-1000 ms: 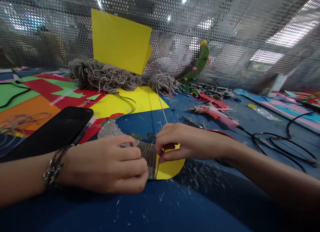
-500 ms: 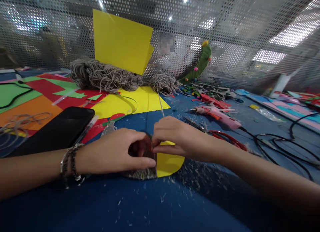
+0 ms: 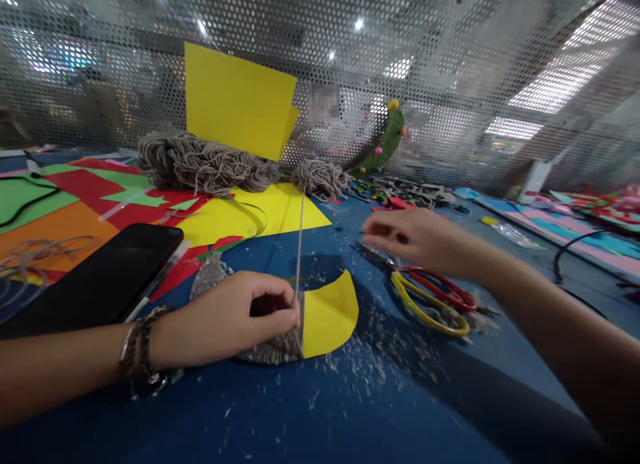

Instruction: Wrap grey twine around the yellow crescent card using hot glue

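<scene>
A curved yellow card (image 3: 330, 311) lies on the blue table, its left part wrapped in grey-brown yarn (image 3: 277, 347). My left hand (image 3: 225, 317) is closed on the wrapped part, thumb and fingers pinching where a yarn strand (image 3: 300, 244) meets it. That strand runs taut up to a small yarn bundle (image 3: 323, 179). My right hand (image 3: 417, 241) is off the card, over the place where the pink glue gun lay. Its fingers are curled; whatever is in them is hidden. Just below it lie scissors with red and yellow handles (image 3: 430, 304).
A black phone (image 3: 125, 264) lies left of my left hand. Behind are a big yarn skein (image 3: 205, 164), a standing yellow sheet (image 3: 235, 97) and coloured paper (image 3: 90, 191). A green curved piece with pompoms (image 3: 387, 141) leans on the perforated screen. A black cable (image 3: 565, 254) runs at right.
My right hand has left the card and moved right, covering the glue gun's place and uncovering the scissors' yellow handle. My left hand stays on the wrapped card. The view has shifted slightly.
</scene>
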`<state>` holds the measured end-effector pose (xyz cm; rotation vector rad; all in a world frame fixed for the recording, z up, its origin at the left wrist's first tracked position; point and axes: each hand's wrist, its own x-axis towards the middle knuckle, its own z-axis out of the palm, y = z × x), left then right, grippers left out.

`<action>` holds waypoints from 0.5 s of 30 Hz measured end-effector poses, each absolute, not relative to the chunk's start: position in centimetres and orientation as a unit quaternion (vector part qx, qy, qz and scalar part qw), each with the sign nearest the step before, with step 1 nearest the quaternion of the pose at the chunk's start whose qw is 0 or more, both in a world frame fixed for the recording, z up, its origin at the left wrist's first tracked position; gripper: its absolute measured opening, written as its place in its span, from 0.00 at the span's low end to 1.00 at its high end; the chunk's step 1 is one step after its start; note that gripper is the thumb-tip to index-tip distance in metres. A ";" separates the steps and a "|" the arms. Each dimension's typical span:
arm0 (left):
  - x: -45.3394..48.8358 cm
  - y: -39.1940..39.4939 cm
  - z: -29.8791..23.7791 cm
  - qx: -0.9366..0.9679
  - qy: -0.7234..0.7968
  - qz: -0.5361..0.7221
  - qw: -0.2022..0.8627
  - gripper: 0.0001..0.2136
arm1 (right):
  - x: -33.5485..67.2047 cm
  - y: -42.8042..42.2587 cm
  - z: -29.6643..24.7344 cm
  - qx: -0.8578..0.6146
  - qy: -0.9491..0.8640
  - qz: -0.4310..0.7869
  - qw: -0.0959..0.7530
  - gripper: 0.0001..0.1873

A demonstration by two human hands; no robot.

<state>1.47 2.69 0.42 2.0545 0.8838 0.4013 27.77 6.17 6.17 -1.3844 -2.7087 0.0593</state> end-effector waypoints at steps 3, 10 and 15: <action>1.3 2.5 0.5 0.814 0.350 0.168 0.433 0.11 | 33.4 7.6 6.1 -0.636 -0.770 -0.040 0.007 0.17; 0.8 2.2 0.1 0.821 0.354 0.173 0.413 0.11 | 39.2 8.1 2.6 -0.660 -0.750 -0.021 0.040 0.09; 0.7 1.9 -0.3 0.844 0.344 0.198 0.360 0.09 | 38.0 8.0 2.8 -0.667 -0.733 -0.077 0.114 0.05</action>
